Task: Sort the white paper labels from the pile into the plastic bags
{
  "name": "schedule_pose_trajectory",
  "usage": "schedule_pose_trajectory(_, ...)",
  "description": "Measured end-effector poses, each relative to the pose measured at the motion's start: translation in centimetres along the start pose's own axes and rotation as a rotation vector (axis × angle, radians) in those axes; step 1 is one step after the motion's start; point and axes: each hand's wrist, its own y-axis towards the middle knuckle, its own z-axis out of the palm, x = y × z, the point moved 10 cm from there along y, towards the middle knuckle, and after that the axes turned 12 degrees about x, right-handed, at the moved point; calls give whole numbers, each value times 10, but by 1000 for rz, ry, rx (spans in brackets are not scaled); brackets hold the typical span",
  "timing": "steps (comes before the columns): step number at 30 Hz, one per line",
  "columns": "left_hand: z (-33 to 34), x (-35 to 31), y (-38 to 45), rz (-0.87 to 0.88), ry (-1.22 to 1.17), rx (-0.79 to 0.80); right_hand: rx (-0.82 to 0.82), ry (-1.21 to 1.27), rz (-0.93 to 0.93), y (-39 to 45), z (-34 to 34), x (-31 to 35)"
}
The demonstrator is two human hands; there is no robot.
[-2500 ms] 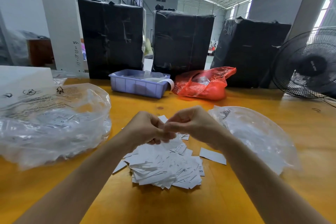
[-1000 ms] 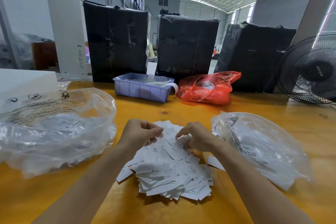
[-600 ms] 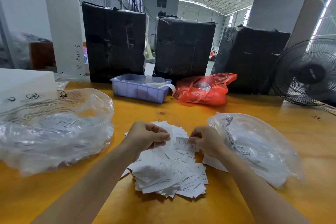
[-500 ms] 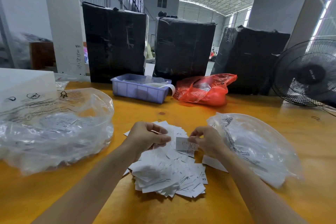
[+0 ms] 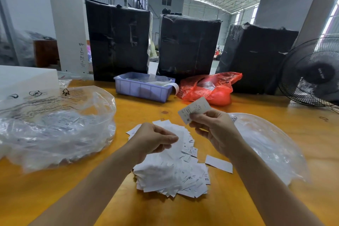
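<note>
White label [image 5: 194, 109] pinched in right hand [image 5: 213, 130], raised print-up, prob. to read its size; left hand [image 5: 154, 138] curled over pile [image 5: 172, 167] mid-worktop, contents unclear. Bags [image 5: 55, 124] flank L/R.

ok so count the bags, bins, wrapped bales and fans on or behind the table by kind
clear plastic bags: 2 (left, right)
red plastic bag: 1
purple bin: 1
black wrapped bales: 3 ()
black fan: 1
total: 8
</note>
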Motion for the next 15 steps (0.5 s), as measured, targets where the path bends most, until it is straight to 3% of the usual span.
schedule_pose_trajectory(4,10,-4,-2,-6,3,60,30,-225,-70,-8,17,19)
schedule_pose_trajectory(15,11,-8,-5,-18,-44,63,60,-295,-23,-11,17,16)
